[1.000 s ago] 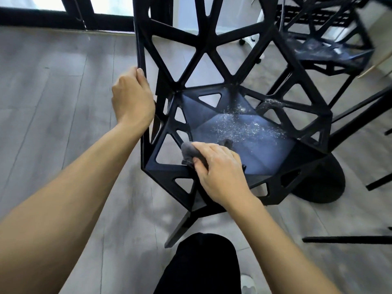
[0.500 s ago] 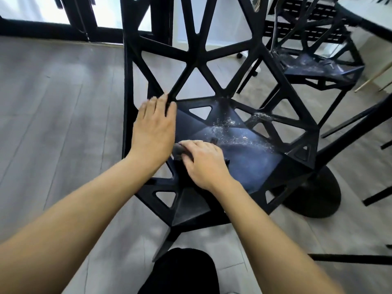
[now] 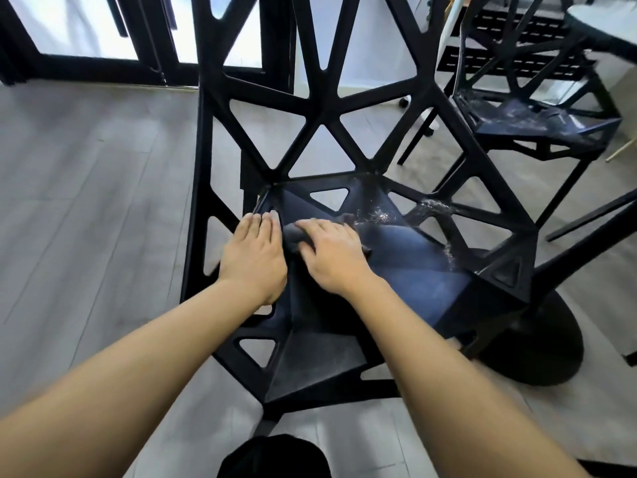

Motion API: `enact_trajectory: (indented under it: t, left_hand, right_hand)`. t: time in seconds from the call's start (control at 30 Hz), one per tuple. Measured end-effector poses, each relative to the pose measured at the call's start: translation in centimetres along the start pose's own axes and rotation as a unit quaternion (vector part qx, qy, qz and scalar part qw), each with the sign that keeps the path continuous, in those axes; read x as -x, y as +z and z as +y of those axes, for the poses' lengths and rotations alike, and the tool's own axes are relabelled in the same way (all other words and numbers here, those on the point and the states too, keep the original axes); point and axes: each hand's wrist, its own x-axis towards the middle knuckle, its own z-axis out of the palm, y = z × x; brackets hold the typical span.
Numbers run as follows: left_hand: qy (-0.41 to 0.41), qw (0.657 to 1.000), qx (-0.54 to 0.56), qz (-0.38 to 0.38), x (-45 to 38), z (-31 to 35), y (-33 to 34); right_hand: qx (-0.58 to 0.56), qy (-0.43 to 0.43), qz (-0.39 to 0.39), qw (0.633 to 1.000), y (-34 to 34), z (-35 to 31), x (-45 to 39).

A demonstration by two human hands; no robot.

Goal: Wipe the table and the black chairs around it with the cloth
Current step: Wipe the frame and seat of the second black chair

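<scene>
Hands meet on the black lattice plastic chair [image 3: 406,270] seat: left hand [image 3: 253,257] lies flat with straight fingers, right hand [image 3: 332,257] curls over the crumpled grey cloth [image 3: 293,233], white dust [image 3: 379,213] beyond.

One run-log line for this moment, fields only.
phase: wiping chair seat | right hand: presses cloth on near chair seat | left hand: flat on seat's left edge | dust: remains on seat's far right | second chair: dusty
</scene>
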Motion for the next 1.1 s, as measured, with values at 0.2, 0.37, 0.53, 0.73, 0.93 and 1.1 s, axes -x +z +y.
enact_trajectory:
  t: [0.2,0.37,0.53,0.73,0.93,1.1]
  left_hand:
    - [0.012,1.0,0.004,0.017,0.3,0.1,0.2]
    - [-0.066,0.997,-0.013,0.038,0.5,0.5,-0.5]
    - [-0.116,0.992,-0.021,0.054,0.1,0.0,-1.5]
    - [-0.087,0.992,-0.089,0.02,0.2,-0.2,-1.7]
    - [-0.098,0.99,-0.105,0.015,0.5,-0.4,-2.3]
    - [-0.082,0.991,-0.103,0.022,0.5,-0.7,-2.8]
  right_hand:
    - [0.087,0.125,0.063,0.986,-1.9,10.3,-3.1]
    - [0.044,0.125,0.059,0.989,-0.6,8.3,-5.8]
    - [-0.047,-0.089,-0.039,0.994,0.9,-0.5,-2.4]
    - [0.011,0.058,0.044,0.997,-0.4,5.9,-5.3]
    - [-0.064,-0.097,-0.069,0.991,-1.1,0.0,1.2]
    - [-0.07,-0.107,-0.045,0.991,-2.7,-1.7,6.7]
